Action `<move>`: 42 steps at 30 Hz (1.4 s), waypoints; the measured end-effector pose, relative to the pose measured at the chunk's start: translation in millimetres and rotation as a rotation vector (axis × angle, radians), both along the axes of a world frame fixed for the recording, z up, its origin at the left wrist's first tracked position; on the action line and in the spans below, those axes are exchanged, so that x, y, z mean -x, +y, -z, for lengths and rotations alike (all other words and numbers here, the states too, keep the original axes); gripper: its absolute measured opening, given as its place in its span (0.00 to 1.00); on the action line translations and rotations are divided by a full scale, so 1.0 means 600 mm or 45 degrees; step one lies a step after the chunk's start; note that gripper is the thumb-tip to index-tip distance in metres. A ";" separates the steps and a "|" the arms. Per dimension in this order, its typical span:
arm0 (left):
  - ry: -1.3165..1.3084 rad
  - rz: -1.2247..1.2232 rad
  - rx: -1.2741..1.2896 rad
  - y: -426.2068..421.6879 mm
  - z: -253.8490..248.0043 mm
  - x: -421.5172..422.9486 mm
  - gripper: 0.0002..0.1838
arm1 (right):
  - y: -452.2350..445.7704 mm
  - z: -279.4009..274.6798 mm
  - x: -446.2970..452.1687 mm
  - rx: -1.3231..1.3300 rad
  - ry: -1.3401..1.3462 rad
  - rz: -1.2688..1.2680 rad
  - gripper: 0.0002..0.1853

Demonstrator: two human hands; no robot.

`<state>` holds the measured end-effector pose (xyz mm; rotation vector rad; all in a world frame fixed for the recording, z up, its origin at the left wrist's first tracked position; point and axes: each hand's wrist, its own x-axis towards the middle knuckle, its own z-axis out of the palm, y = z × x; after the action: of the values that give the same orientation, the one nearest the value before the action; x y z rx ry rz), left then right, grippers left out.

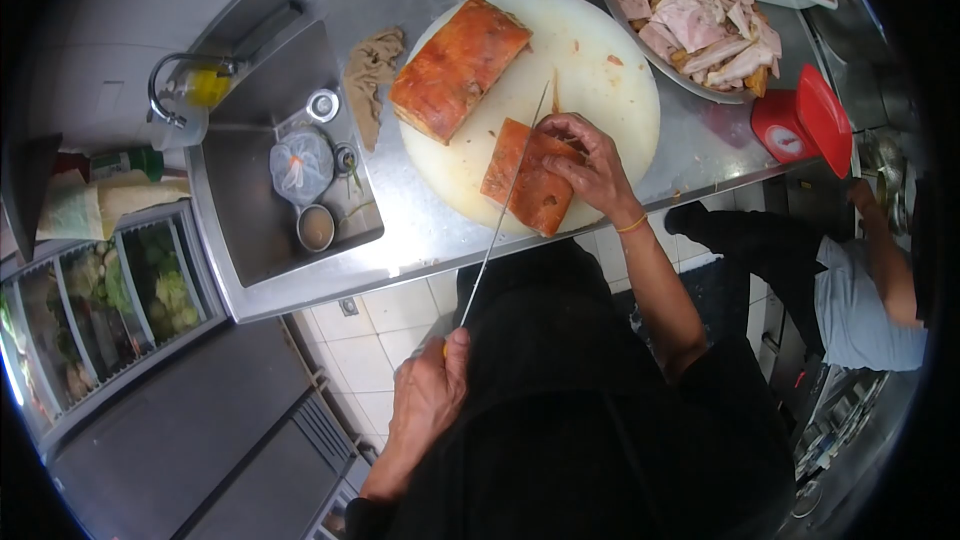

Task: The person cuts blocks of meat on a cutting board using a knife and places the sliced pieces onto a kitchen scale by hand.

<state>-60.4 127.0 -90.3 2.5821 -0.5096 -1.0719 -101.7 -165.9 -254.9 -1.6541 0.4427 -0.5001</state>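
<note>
My left hand (428, 388) is closed round the handle of a long, thin-bladed knife (493, 232). Its blade runs up across the smaller piece of roast pork (540, 198), near that piece's left side; whether it has cut in, I cannot tell. With curled fingers, my right hand (590, 165) grips the same piece at its upper right. Both pieces have brownish-orange skin. The larger slab of roast pork (460, 68) lies apart, further up on the round white cutting board (610, 110). Small scraps dot the board.
A metal bowl (640, 38) of sliced meat stands upper right, near a red scale (785, 130). Left are a brown cloth (372, 75) and a sink (250, 190) holding a tied plastic bag (302, 168) and a metal cup (316, 227). Another person (865, 290) stands at right.
</note>
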 end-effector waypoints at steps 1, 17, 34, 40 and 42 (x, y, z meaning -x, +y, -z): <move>0.008 0.000 -0.003 0.000 -0.002 -0.001 0.30 | 0.000 0.001 0.000 0.004 0.002 0.000 0.20; -0.059 0.067 -0.119 -0.015 -0.005 -0.005 0.28 | -0.009 -0.002 -0.007 -0.196 0.068 -0.055 0.12; -0.028 0.081 -0.168 -0.024 -0.016 -0.016 0.30 | 0.041 0.010 -0.016 -0.101 0.069 0.278 0.21; -0.004 0.089 -0.135 -0.055 -0.014 -0.031 0.31 | 0.050 0.011 -0.021 -0.089 0.048 0.354 0.20; -0.015 0.065 -0.073 -0.069 0.000 -0.036 0.32 | 0.049 0.011 -0.021 -0.088 0.040 0.357 0.20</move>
<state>-38.5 85.7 -90.6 2.6399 -0.5586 -1.1046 -89.4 -136.5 -261.6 -1.5424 0.7138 -0.6588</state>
